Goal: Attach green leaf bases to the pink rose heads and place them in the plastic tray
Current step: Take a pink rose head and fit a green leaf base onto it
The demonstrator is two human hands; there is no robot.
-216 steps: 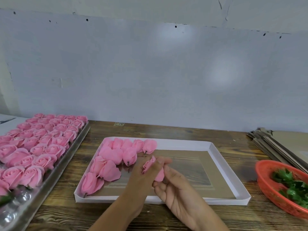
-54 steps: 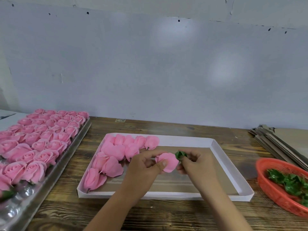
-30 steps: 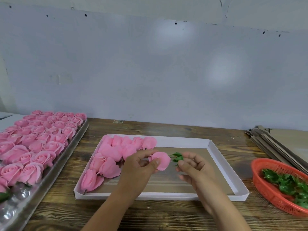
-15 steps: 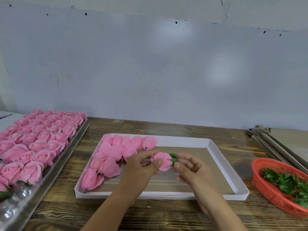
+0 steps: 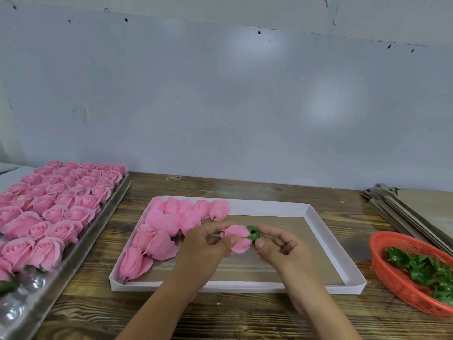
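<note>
Leaf base (image 5: 253, 234) now capping rose (image 5: 236, 239)

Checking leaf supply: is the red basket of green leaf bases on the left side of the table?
No, the red basket with the green leaf bases sits at the table's right edge.

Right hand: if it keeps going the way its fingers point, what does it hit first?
The right hand points leftward; its fingertips already pinch the leaf base on the rose, so that comes first, then probably the left hand holding the rose.
</note>
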